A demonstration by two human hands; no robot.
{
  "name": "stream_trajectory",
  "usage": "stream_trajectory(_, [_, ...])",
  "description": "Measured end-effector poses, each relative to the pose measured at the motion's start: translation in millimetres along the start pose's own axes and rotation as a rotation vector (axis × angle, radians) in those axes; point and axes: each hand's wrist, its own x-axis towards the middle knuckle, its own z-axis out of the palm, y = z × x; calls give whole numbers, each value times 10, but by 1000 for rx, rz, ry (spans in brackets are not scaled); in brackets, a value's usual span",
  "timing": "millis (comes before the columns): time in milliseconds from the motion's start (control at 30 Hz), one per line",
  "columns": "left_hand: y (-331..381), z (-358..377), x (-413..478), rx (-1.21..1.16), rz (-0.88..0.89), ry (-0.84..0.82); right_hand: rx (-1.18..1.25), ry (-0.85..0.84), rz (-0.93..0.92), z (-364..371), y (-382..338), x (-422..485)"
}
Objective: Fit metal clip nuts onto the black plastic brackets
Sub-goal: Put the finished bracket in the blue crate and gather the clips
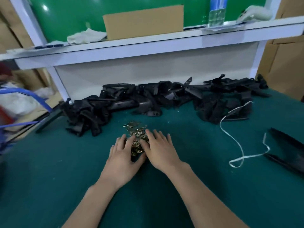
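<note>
- The left hand (122,155) and right hand (160,149) are lying flat, fingers straight, side by side on the clip nuts (137,136) heaped mid-table.
- Black brackets (148,97) are lying piled along the far edge.

Brass-gold clip nuts (134,129), black brackets (148,97), teal table mat (49,162), white strap (236,142), brown cardboard box (143,22)

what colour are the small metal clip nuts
Brassy gold; the metal clip nuts show in the head view.
</note>
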Motion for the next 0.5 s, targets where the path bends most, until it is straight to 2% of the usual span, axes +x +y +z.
stream_trajectory(67, [-37, -23, 73, -217, 62, -9, 37, 0, -60, 30, -37, 174])
stream_trajectory(133, [-102, -67, 163, -435, 44, 139, 34, -14, -122, 64, -72, 309])
stream_trajectory(200, [-244, -137, 335, -339, -42, 409, 21, -26, -153, 85, -93, 388])
stream_trajectory(267, [-426, -215, 550, -90, -173, 561, 68, -44, -166, 89, -104, 397])
stream_trajectory(367, [-598, -289, 832, 13, -443, 434, 131, -73, -202, 85, -146, 351])
stream_trajectory(433, [-655, -270, 938, 48, -486, 381, 122, -122, -210, 98, -212, 329])
stream_trajectory(500, [-693, -260, 981, 88, -456, 413, 75, -159, -232, 138, -287, 316])
